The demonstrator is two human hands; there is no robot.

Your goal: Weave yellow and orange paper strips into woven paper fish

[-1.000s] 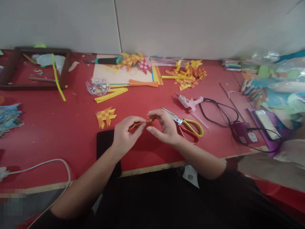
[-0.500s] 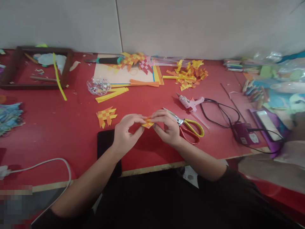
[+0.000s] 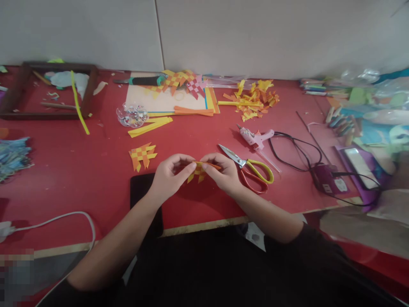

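Note:
Between both hands is a woven paper fish in orange and yellow, its strip ends hanging downward. My left hand pinches it from the left, thumb on the near face. From the right, my right hand grips it in the same way, and part of the fish is hidden by the fingers. A second woven paper fish lies flat on the red table, left of my left hand. Scissors with yellow and red handles lie half-spread just beyond my right hand.
A pink glue gun lies at right, its black cord near a purple box. Behind are paper scraps, yellow strips, a bead dish and a brown wooden frame. A black phone-like slab lies beneath my left forearm.
The fish in my hands has been turned, so its checkered body and hanging strip ends now show below the fingers. My right hand has shifted slightly, uncovering more of the scissors.

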